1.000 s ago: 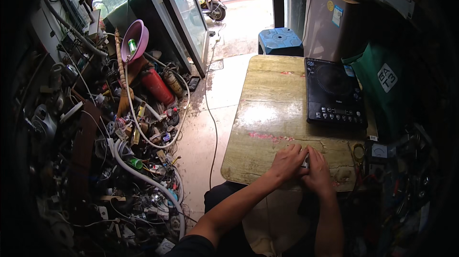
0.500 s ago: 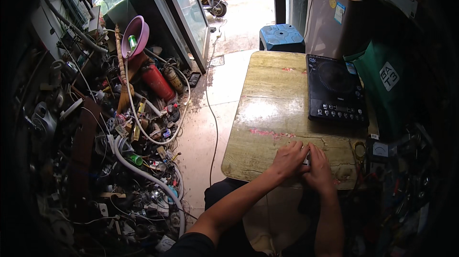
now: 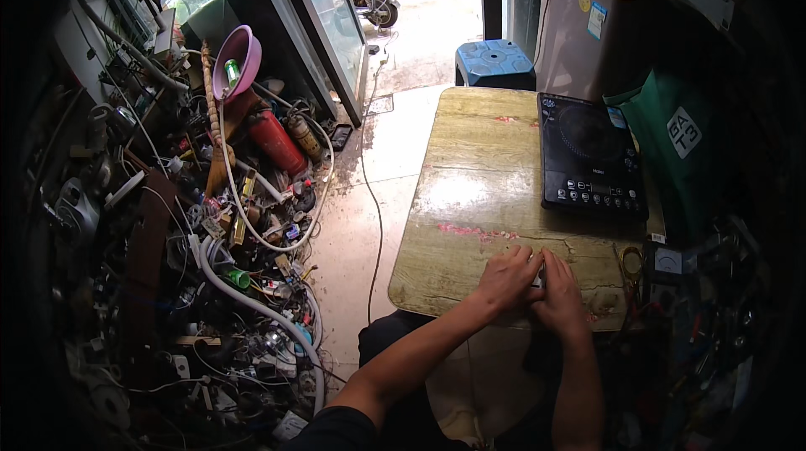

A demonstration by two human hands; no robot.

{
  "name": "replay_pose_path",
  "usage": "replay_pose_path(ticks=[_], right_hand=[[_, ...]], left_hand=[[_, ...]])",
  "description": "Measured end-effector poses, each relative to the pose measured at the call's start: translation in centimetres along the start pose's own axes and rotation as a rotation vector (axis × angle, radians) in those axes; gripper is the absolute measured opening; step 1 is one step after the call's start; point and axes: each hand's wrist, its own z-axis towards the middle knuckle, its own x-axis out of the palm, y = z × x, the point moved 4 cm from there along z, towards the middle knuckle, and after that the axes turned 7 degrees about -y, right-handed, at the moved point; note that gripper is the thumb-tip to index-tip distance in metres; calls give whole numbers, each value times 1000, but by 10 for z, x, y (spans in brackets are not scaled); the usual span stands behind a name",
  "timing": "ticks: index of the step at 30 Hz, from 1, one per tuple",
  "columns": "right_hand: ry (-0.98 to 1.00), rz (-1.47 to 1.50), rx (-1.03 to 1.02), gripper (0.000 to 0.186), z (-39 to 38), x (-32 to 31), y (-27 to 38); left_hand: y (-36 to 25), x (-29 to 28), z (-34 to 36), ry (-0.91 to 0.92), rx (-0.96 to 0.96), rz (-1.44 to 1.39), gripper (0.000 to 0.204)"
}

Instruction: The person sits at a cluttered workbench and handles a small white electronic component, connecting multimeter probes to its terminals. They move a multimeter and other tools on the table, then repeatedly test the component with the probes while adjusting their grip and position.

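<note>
Both hands meet at the near edge of a worn wood-patterned table. My left hand is closed, fingers bent around a small light-coloured object that shows only as a sliver between the hands. From the other side my right hand presses against the same object, its fingers curled over the top. Most of the object is covered, so its kind cannot be made out. Beyond the hands, toward the right, a black induction cooktop lies flat on the table.
Gold-handled scissors and a small meter lie right of the hands. A green bag stands beside the cooktop, a blue stool behind the table. On the left are heaped parts, cables, a red cylinder and a pink basin.
The view has shifted very slightly. Both hands keep the same place and hold on the small object.
</note>
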Motion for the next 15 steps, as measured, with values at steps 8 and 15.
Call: replay_pose_path(ticks=[8,15], right_hand=[[-12,-15,-15,88,0,3,-4],[-16,-30,-13,88,1,2,-3]], left_hand=[[1,3,-1,-5,-11,15,56],[0,3,0,9,-5,32,58]])
